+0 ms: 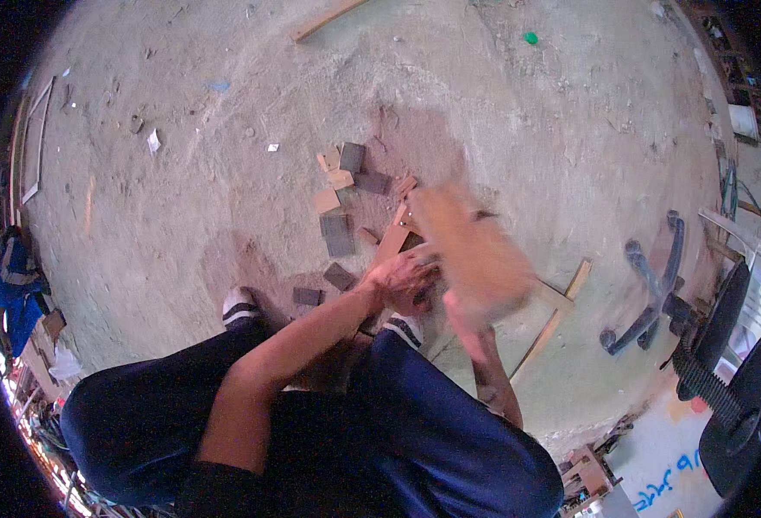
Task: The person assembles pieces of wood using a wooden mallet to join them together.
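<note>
My right hand grips the lower end of a flat, light-brown wooden board, smeared by motion. The board tilts up and to the left, in front of me. Just left of it, my left hand has its fingers curled over something I cannot make out. Past the left hand, a reddish-brown wooden piece slants up from the floor; the board partly hides what lies there. Small wooden blocks lie to the left on the floor, among them a grey-brown block and a light block.
Bare ground spreads around my feet. A wooden strip frame lies to the right, near an office-chair base. At the far edge lies a wooden strip. A blue bundle sits at the left.
</note>
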Demonstrator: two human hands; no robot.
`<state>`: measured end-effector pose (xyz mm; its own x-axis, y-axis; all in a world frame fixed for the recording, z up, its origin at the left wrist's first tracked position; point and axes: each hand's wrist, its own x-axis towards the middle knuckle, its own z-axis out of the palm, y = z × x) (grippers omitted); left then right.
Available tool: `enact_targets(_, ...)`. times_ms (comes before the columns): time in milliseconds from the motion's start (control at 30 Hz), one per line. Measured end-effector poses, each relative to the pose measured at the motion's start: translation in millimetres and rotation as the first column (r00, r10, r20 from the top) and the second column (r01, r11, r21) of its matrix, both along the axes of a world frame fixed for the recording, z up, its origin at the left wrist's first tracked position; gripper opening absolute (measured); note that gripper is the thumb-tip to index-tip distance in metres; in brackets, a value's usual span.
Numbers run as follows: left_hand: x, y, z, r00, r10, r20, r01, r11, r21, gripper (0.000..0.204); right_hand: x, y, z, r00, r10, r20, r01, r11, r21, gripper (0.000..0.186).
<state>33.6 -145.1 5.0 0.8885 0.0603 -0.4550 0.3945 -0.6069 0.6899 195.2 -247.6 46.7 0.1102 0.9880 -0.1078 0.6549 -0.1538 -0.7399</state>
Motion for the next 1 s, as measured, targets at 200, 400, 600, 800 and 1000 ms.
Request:
enact_targets(200,-2,-4,1,0.886,0.065,0.459,-0.211,0.938,0.274,0.091,6,6,84,0.536,-0.159,-0.829,0.607,0.755,0.248,0.047)
enact_targets(400,-2,-10,-9,0.990,-0.046,0.132,0.005,0.955,0.297,0.096,-24,20,-18,0.981,0.170,0.097,-0.156,0.978,-0.141,0.036)
enact_targets(600,0,-9,-3,0.987,-0.074,0.143,0.022,0.943,0.333,0.096,-1,29,43,0.981,-0.180,0.069,0.161,0.962,0.219,0.024)
enact_targets(800,-2,-9,-12,0.918,0.021,0.396,-0.164,0.929,0.332,0.092,-19,39,89,0.377,-0.374,-0.847,0.873,0.448,0.191,0.030)
enact_targets(1000,5,-27,-34,0.995,-0.082,0.057,0.060,0.950,0.308,0.087,-36,12,-21,0.973,0.149,0.178,-0.146,0.989,-0.032,0.025)
